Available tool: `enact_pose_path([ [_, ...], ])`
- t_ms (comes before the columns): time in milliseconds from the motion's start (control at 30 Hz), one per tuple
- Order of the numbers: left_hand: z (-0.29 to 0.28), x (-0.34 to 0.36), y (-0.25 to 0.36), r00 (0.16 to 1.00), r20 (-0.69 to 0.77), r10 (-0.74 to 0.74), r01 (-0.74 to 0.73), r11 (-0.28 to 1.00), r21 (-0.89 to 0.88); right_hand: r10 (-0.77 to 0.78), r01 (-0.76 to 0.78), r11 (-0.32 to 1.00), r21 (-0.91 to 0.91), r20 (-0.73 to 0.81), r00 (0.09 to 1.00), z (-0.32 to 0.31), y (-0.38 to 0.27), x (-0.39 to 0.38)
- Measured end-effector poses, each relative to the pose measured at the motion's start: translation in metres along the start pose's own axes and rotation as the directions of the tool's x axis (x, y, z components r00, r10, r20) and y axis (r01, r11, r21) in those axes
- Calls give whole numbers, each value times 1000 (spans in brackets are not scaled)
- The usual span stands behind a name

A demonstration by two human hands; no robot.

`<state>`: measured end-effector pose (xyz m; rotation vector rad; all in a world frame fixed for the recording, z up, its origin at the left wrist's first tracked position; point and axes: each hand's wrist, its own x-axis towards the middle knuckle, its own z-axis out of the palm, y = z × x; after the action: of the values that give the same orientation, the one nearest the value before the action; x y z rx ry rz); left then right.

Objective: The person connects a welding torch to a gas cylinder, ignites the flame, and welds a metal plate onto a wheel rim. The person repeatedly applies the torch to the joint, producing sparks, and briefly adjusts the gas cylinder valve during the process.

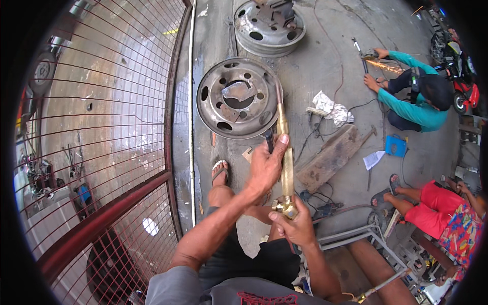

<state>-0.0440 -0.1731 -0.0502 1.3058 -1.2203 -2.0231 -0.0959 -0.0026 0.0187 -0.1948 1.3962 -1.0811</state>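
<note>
A brass gas torch runs lengthwise in front of me, its far tube beside the rim of a grey steel wheel rim. My right hand is closed round the near end, at the valve knobs. Farther up, my left hand is closed against the torch's side, its thumb by the shaft. A small dark thing juts from the left fingers; its kind is unclear. No flame is visible at the tip. Inside the wheel's centre hole lies a pale, irregular patch.
A second wheel rim lies beyond. A red mesh fence stands left. At right, a crouching person in teal works a grinder that throws sparks. A wooden plank, a blue box and cables lie nearby. Another person in red shorts is lower right.
</note>
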Motion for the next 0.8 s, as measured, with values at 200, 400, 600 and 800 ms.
enact_pose_path([
  [200,-161,110,-93,979,-179,96,21,828,561,-10,9,1000,25,29,1000,-37,26,118],
  [400,-249,168,-122,931,-328,161,160,628,762,-4,-6,995,98,110,994,-44,63,204],
  [600,-270,231,-129,882,-206,423,-90,583,808,-327,339,934,-114,112,938,-38,100,259],
  [800,-264,306,-120,819,-94,566,-341,612,713,-576,610,737,-292,200,792,-46,123,272],
])
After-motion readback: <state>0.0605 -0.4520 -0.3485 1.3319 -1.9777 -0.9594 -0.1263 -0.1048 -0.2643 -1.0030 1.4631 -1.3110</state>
